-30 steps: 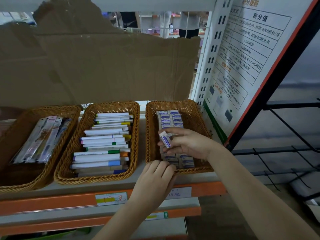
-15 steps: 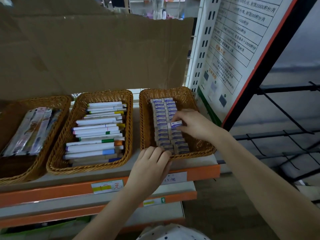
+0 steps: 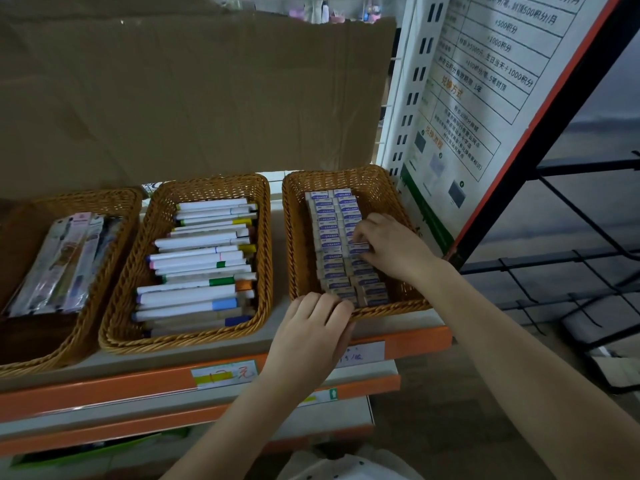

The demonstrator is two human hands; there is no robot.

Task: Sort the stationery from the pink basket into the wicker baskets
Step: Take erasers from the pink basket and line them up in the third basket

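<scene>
The eraser (image 3: pixel 358 248) that I held above the rows a second ago now sits down in the right-hand column of the right basket (image 3: pixel 375 183), slotted among the other erasers (image 3: pixel 329 237), roughly midway along the row. My right hand (image 3: pixel 391 249) stays on it, fingers curled over it and pinching it into the gap; it is not yet let go. My left hand (image 3: pixel 313 327) has not shifted: its bent fingers grip the basket's near rim, steadying it on the shelf (image 3: pixel 173 362). I judge this eraser as good as sorted, with only the release left. The middle basket (image 3: pixel 207 183) holds pens (image 3: pixel 201 261), the left basket (image 3: pixel 79 199) holds packets (image 3: pixel 62 261). The pink basket is out of view, so I cannot tell how much stationery remains.
</scene>
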